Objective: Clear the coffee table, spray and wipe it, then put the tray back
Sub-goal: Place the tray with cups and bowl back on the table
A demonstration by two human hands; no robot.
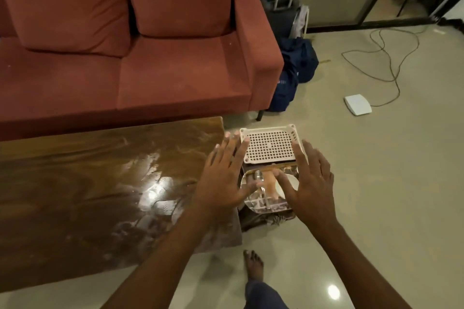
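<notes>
Both arms reach forward, bare forearms (160,256) coming in from the near edge. The left hand (223,173) is flat, palm down, with its fingers straight, spread wide and pointing to the far side. The right hand (311,183) sits just to its right in the same pose, thumb angled in toward the left one. One bare foot (253,264) shows near, between the arms.

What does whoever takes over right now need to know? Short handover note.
Left hand: open, fingers spread, holding nothing.
Right hand: the same.
Both are over the loaded tray, which sits on the floor off the coffee table's right end, beside a white perforated basket.
Done, by the look of it: the table top shows wet wipe streaks.
Left: grip the tray and put it back on the table.
</notes>
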